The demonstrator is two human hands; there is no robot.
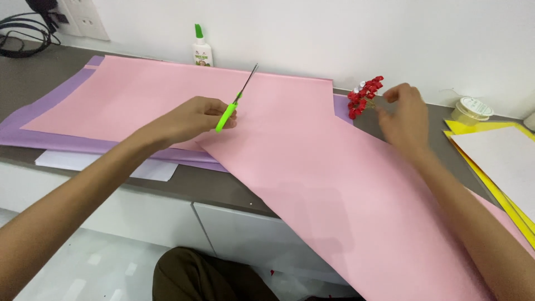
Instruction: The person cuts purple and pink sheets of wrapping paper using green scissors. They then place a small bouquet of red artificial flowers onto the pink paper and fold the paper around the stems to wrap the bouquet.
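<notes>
Pink sheet (312, 167) lies across desk (184, 181) over purple sheet (33, 120), draping off near edge; left hand (192, 118), fingers curled round green scissors (234, 103); right hand (405, 114), fingers loosely spread just beside red sprig (363, 96)

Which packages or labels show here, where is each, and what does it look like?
Glue bottle: upright at the wall behind the pink paper; white, green pointed cap, green and red label.
Tape roll: far right on the counter; cream, round, pale label with green print on top.
No screens or signs.
</notes>
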